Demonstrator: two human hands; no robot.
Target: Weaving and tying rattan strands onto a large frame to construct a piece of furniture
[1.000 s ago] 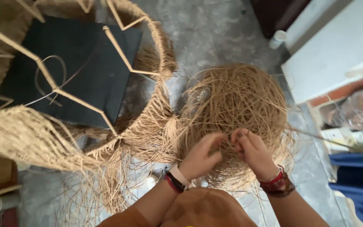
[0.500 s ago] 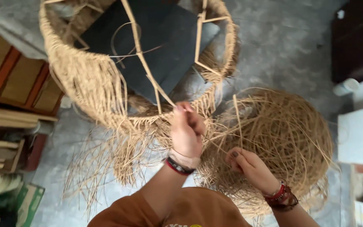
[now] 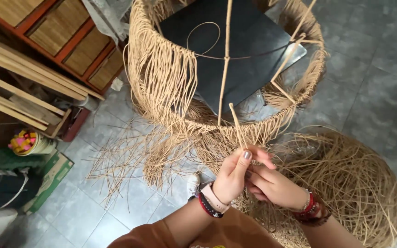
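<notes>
Straw strands (image 3: pixel 238 131) are pinched between the fingers of both hands, at the lower rim of one round woven frame (image 3: pixel 161 78). One left hand (image 3: pixel 233 175) is closed around the strands, thumb pointing up toward 12 o'clock, with the grey-painted nail visible. One right hand (image 3: pixel 272 183) lies just beside it at 3 o'clock, touching it, fingers curled shut on the same fibres; what exactly each fingertip presses I cannot tell.

The left wrist carries two bands, one pale and one dark red with black. The right wrist carries several red bracelets. Both forearms come up from 6 o'clock, bent inward so the hands meet in the middle.

The frame hangs over one black square seat (image 3: pixel 244 50), and long fibres fall loose from its rim toward 7 o'clock. One big heap of loose straw (image 3: pixel 354 183) lies on the grey tile floor (image 3: pixel 373 69) at 4 o'clock from the hands. At 10 o'clock stand one wooden cabinet (image 3: pixel 60 41) and several wooden slats (image 3: pixel 19 92).
</notes>
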